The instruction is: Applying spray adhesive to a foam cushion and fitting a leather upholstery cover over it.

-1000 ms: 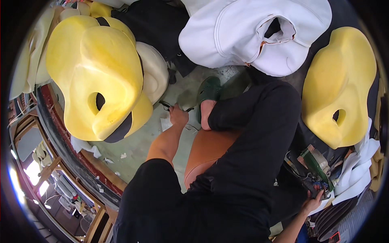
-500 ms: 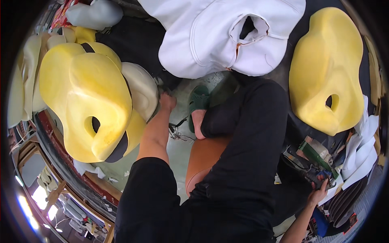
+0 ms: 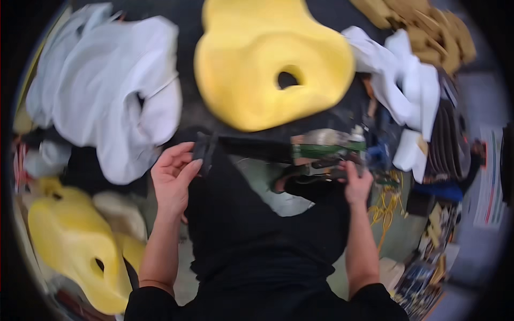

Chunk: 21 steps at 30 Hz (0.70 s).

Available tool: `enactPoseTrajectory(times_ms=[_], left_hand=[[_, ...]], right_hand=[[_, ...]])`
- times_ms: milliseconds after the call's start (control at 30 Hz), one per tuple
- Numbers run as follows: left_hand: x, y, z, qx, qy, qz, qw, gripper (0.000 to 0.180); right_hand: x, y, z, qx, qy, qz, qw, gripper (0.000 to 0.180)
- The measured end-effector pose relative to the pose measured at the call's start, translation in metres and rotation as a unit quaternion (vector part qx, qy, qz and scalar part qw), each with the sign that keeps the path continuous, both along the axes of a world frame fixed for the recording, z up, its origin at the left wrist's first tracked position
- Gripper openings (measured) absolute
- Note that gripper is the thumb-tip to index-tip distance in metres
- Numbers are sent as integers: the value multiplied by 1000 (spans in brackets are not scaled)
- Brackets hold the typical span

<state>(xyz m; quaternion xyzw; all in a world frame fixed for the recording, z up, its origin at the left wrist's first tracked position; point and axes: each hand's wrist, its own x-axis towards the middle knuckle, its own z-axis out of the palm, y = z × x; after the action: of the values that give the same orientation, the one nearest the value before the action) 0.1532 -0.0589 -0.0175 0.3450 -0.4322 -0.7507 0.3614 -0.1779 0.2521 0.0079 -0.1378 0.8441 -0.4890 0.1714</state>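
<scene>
The left hand (image 3: 174, 171) pinches a small black piece (image 3: 204, 155) between thumb and fingers, up over the left leg. The right hand (image 3: 357, 184) grasps a dark tool (image 3: 331, 163), too blurry to name, near a green strip (image 3: 322, 151). Ahead, the yellow foam pad (image 3: 267, 53) is bare; the white cover (image 3: 115, 91) lies apart from it.

In front of you, the black work surface (image 3: 188, 109) carries a yellow foam form (image 3: 246, 69) with a hole through it, a rumpled white cover (image 3: 118, 91) left of that, and white cloth (image 3: 388, 85) and brown pieces (image 3: 436, 37) rightward.
</scene>
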Motion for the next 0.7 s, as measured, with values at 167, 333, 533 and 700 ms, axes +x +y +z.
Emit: enactPoseTrajectory(times_ms=[167, 333, 533, 700], left_hand=[[-182, 25, 29, -191, -39, -185, 963, 26], [-306, 63, 22, -101, -32, -378, 920, 17], [-349, 80, 25, -45, -51, -484, 873, 7], [-353, 79, 41, -19, -42, -552, 832, 11]], right_hand=[[5, 20, 1, -57, 15, -8, 998, 26], [2, 42, -1, -37, 49, 25, 998, 30], [-2, 44, 2, -51, 98, 82, 990, 40], [-6, 44, 2, -67, 117, 80, 988, 40]])
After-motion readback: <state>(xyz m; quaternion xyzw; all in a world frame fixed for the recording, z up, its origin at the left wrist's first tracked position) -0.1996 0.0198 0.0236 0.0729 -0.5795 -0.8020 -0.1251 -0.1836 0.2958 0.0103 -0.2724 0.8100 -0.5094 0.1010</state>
